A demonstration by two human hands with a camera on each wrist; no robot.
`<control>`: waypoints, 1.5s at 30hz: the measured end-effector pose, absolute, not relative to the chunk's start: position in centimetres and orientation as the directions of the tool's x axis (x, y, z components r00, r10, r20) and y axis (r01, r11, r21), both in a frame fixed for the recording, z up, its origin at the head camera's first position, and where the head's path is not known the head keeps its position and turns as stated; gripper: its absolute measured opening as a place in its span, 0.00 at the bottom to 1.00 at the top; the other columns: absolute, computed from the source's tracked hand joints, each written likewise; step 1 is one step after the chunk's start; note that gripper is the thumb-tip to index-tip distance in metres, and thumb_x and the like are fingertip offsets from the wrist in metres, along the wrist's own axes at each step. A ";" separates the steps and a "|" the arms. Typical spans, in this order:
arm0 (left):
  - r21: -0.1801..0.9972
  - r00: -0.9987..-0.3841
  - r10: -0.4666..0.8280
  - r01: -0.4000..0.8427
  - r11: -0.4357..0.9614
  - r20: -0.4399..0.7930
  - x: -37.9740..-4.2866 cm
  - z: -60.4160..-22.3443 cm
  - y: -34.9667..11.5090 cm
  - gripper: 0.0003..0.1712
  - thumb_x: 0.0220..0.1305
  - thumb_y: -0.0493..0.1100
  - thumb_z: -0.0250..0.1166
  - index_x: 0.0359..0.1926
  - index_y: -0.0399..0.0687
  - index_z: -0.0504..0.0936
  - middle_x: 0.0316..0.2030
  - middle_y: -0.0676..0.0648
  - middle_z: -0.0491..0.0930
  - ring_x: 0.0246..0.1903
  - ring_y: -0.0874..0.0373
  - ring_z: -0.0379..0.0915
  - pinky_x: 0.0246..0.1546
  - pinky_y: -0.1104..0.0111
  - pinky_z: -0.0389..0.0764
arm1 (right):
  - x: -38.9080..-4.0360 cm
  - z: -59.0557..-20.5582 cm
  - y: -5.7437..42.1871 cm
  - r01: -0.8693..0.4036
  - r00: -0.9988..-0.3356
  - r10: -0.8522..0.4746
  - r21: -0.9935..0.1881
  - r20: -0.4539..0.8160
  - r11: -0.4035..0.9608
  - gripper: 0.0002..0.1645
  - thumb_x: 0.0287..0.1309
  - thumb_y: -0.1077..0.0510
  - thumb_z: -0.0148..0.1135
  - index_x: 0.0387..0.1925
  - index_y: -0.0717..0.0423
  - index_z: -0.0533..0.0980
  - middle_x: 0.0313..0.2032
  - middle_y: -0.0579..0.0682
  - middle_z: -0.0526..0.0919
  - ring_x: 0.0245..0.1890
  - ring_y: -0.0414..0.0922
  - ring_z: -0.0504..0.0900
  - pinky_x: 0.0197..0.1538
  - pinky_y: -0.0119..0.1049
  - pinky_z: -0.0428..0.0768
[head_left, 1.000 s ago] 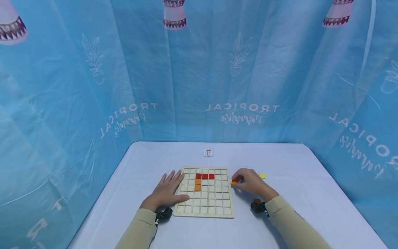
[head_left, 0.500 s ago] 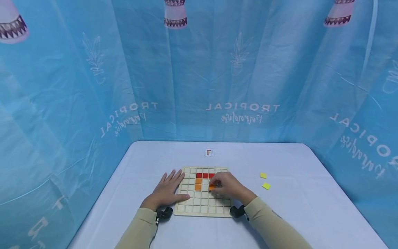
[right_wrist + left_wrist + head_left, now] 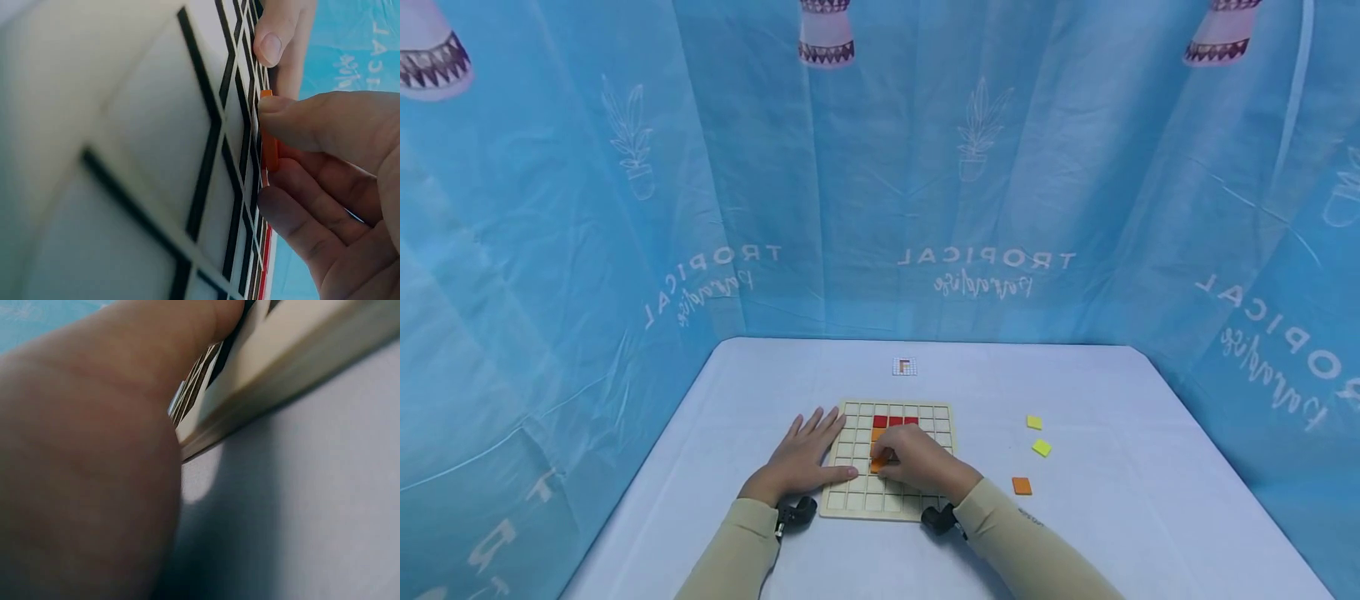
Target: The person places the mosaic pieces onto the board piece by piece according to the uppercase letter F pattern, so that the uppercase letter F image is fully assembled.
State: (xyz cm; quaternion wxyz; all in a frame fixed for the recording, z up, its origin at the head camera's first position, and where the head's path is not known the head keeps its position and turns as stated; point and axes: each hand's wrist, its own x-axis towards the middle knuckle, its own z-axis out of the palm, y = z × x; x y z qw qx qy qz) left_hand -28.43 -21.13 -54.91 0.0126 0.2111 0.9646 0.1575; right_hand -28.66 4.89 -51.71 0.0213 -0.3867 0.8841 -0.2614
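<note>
The right hand (image 3: 917, 463) covers several cells of the pale wooden grid board (image 3: 857, 500) and all but a corner of the thin orange square tile (image 3: 880, 462) in its grip, so the cell under the tile cannot be told. The small printed pattern card (image 3: 904, 367) at the table's far side is too small to read. In the left wrist view the left hand (image 3: 87, 462) fills the left half, blurred, and the board's edge is cut off. The right wrist view blurs the near cells.
</note>
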 end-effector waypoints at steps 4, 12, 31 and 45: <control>0.302 -0.910 0.414 0.406 0.863 0.041 -28.4 -54.9 -21.1 0.63 0.62 0.83 0.57 0.84 0.49 0.57 0.82 0.46 0.51 0.81 0.43 0.37 0.77 0.43 0.37 | -28.6 -51.7 4.7 -0.691 -0.689 -0.700 -0.464 0.187 0.555 0.10 0.59 0.63 0.80 0.42 0.51 0.89 0.37 0.36 0.85 0.38 0.31 0.80 0.47 0.26 0.81; 0.307 -0.909 0.414 0.409 0.859 0.051 -28.5 -55.0 -21.2 0.63 0.61 0.83 0.57 0.84 0.48 0.58 0.82 0.46 0.51 0.81 0.43 0.38 0.77 0.43 0.37 | -28.6 -51.8 4.4 -0.691 -0.686 -0.702 -0.471 0.190 0.548 0.11 0.59 0.62 0.80 0.43 0.51 0.89 0.37 0.35 0.85 0.38 0.31 0.81 0.46 0.24 0.81; 0.312 -0.919 0.392 0.383 0.869 0.036 -28.6 -55.4 -21.1 0.64 0.60 0.84 0.58 0.84 0.50 0.57 0.83 0.48 0.50 0.81 0.45 0.36 0.78 0.45 0.36 | -29.0 -52.1 8.3 -0.592 -0.772 -0.611 -0.551 0.177 0.588 0.12 0.60 0.59 0.80 0.45 0.51 0.89 0.40 0.37 0.86 0.38 0.37 0.81 0.46 0.32 0.84; 0.320 -0.917 0.398 0.388 0.864 0.035 -28.6 -55.3 -21.2 0.63 0.60 0.82 0.59 0.84 0.49 0.57 0.83 0.48 0.50 0.81 0.46 0.36 0.78 0.46 0.36 | -28.7 -51.7 18.0 -0.455 -0.876 -0.468 -0.520 0.115 0.723 0.14 0.57 0.58 0.82 0.45 0.53 0.88 0.39 0.40 0.85 0.40 0.41 0.81 0.45 0.40 0.84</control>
